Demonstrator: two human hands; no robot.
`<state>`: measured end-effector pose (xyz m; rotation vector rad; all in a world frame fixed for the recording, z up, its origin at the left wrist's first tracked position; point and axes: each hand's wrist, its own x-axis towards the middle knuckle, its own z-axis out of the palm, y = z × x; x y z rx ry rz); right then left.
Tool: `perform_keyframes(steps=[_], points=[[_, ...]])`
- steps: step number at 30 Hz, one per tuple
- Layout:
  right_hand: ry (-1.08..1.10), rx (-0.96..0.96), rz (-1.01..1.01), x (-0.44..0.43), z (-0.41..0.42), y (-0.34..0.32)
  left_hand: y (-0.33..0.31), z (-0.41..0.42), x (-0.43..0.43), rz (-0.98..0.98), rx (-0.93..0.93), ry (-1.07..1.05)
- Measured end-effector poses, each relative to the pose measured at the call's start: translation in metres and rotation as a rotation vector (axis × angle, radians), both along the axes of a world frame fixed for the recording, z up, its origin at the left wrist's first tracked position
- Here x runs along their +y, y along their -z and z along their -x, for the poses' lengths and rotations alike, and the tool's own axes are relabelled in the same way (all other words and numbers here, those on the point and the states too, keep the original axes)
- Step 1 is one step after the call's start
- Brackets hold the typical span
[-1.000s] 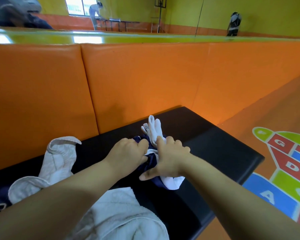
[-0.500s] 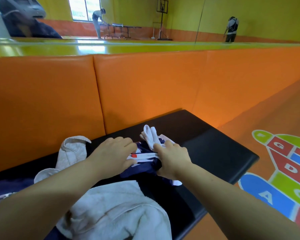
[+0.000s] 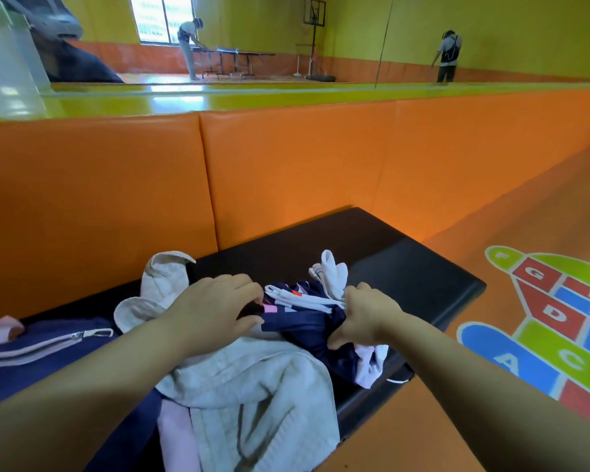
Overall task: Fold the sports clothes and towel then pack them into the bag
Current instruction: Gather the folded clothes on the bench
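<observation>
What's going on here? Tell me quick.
A person at a black bench is working on a navy garment. The left hand and right hand each grip one end, holding it between them. White socks lie just behind it. The towel sits bunched in front, unfolded, and the bag lies to the left. Nothing shows as packed yet.

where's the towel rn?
Head view, lower centre-left: the white towel lies bunched on the black bench, between the navy bag on its left and the navy garment on its right.
</observation>
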<state>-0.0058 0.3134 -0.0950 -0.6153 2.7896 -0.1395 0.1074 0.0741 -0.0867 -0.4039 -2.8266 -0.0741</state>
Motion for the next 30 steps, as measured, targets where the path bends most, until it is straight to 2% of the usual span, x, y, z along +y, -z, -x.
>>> perform_keyframes(steps=[7, 11, 14, 18, 20, 25, 30], points=[[0.074, -0.166, 0.014, 0.0, 0.007, 0.008, -0.001, 0.017, 0.023, -0.118, -0.1, 0.033], [0.102, -0.343, 0.116, 0.003, 0.018, 0.015, 0.009, 0.044, 0.04, 0.019, -0.313, 0.034], [0.058, -0.372, 0.193, 0.006, 0.024, 0.019, 0.016, 0.063, 0.047, -0.025, -0.361, 0.03], [0.037, -0.367, 0.187, 0.007, 0.026, 0.017, 0.017, 0.074, 0.046, -0.103, -0.387, 0.044], [0.02, -0.34, 0.167, 0.006, 0.024, 0.016, 0.018, 0.074, 0.045, -0.11, -0.383, 0.045], [-0.048, -0.135, 0.088, 0.005, 0.008, 0.012, 0.02, 0.062, 0.041, -0.109, -0.372, 0.027], [-0.169, 0.162, 0.011, 0.003, -0.016, 0.004, 0.008, 0.036, 0.034, -0.062, -0.352, 0.001]])
